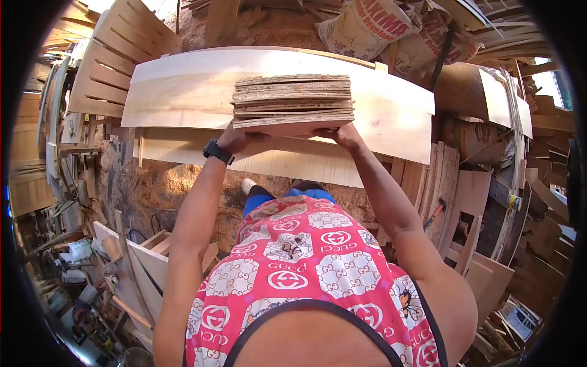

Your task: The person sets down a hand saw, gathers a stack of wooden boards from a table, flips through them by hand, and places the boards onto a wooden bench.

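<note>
A stack of thin, rough-edged wooden boards (293, 101) is held out in front of me at the far end of both arms. My left hand (238, 139), below a black wristwatch (218, 151), grips the stack's lower left corner from beneath. At the lower right corner, my right hand (343, 133) supports it the same way. Most of the fingers are hidden under the boards. Behind and below the stack lies a long pale plywood sheet (177, 92) on a bench, with another light board (287, 162) along its near side.
Slatted wood panels (116, 58) lean at the upper left. Printed sacks (367, 27) stand beyond the bench, and sawdust (165, 196) covers the floor. To the right are upright planks (443, 183) and a hammer-like tool (435, 211). Cluttered timber (131, 269) lies lower left.
</note>
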`<state>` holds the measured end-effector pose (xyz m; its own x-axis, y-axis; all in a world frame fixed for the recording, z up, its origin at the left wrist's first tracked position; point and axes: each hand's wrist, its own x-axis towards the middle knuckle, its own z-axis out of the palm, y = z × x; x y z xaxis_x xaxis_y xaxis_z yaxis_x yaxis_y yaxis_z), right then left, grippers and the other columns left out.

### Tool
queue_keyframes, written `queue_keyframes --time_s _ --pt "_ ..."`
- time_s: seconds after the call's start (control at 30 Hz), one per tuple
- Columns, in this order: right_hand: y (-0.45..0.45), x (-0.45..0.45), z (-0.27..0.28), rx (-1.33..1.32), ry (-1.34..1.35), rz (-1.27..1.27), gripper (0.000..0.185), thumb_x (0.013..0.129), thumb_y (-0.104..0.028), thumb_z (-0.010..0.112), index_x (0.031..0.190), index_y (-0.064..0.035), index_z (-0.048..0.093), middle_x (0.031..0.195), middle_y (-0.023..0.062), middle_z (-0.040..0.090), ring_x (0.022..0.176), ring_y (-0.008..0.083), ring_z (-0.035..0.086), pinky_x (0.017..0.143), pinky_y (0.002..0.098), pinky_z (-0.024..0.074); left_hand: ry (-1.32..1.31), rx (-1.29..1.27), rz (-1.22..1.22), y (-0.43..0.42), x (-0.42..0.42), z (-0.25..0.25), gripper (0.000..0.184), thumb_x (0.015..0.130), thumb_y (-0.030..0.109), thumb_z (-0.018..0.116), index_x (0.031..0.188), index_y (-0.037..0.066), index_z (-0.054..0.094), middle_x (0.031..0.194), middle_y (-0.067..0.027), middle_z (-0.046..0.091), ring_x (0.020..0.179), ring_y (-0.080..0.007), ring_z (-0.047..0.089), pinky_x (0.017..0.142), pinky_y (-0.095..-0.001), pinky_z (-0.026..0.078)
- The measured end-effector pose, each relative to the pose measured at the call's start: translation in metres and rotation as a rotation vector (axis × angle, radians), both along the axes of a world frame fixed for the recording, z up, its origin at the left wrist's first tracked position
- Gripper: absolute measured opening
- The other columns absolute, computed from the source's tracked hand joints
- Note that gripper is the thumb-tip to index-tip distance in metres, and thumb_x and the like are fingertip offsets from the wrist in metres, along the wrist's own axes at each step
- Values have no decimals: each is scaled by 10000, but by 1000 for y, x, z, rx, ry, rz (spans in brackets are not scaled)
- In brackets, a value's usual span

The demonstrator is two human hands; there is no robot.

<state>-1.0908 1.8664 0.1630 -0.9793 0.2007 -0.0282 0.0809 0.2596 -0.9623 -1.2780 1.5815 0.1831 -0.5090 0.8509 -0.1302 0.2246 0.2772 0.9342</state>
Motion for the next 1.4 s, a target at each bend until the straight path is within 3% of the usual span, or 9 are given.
queue_keyframes --time_s 0.17,0.27,0.43,0.5,0.6,0.8,1.0,1.13,1.4 --pt "-28 12 -6 44 46 47 450 714 -152 923 1117 -68 743 1109 98 748 1043 273 690 926 418 542 -299 86 23 -31 7 -18 544 742 107 914 1231 52 683 1183 -88 732 1061 -221 679 931 -390 570" --pt "-18 8 2 -67 -62 -14 443 712 -155 924 1111 -80 745 1137 99 742 1079 273 673 957 432 526 194 49 14 -14 12 -11 474 786 171 887 1202 57 690 1145 -102 735 1019 -242 688 892 -380 569" --pt "-2 39 37 13 -202 3 1093 624 -170 947 1563 -98 392 1575 165 458 1454 345 426 1190 423 374 182 45 -16 -7 8 -19 543 771 221 896 1232 48 665 1176 -102 708 1105 -273 644 1012 -411 499" --pt "0 47 89 84 25 -96 1348 603 -229 938 1653 -105 102 1691 171 240 1560 355 230 1260 432 265 196 59 -43 -5 7 -20 649 764 260 907 1304 56 611 1273 -117 653 1176 -293 600 1082 -423 436" --pt "-15 42 160 275 153 -51 1356 659 -470 925 1662 -135 77 1712 179 147 1578 343 149 1275 502 178 262 44 -71 -11 3 -36 739 761 308 913 1364 66 562 1385 -144 562 1262 -314 535 1117 -424 397" --pt "-67 -8 188 1157 63 16 1111 841 -843 528 1645 -148 203 1702 136 202 1580 359 133 1291 533 30 177 92 -141 4 -3 -32 850 767 310 908 1458 63 480 1465 -174 482 1346 -347 459 1177 -438 343" --pt "-89 -1 188 1142 -74 109 1092 787 -706 718 1589 -90 306 1596 200 351 1505 404 291 1261 573 157 34 189 -155 -6 9 7 1241 657 307 985 1590 57 205 1528 -192 379 1416 -293 423 1186 -421 371" --pt "-92 3 182 1123 -25 134 1086 746 -597 811 1574 -83 331 1477 181 426 1403 387 395 1247 556 215 109 562 -17 -4 29 46 1215 657 262 988 1565 21 218 1483 -180 412 1375 -288 462 1145 -423 418" --pt "-64 17 201 1051 -149 68 1242 592 -446 923 1602 -106 286 1460 211 467 1398 389 411 1258 504 233 246 431 -69 -5 26 61 988 696 222 960 1451 9 360 1337 -153 514 1224 -265 558 1056 -386 467"
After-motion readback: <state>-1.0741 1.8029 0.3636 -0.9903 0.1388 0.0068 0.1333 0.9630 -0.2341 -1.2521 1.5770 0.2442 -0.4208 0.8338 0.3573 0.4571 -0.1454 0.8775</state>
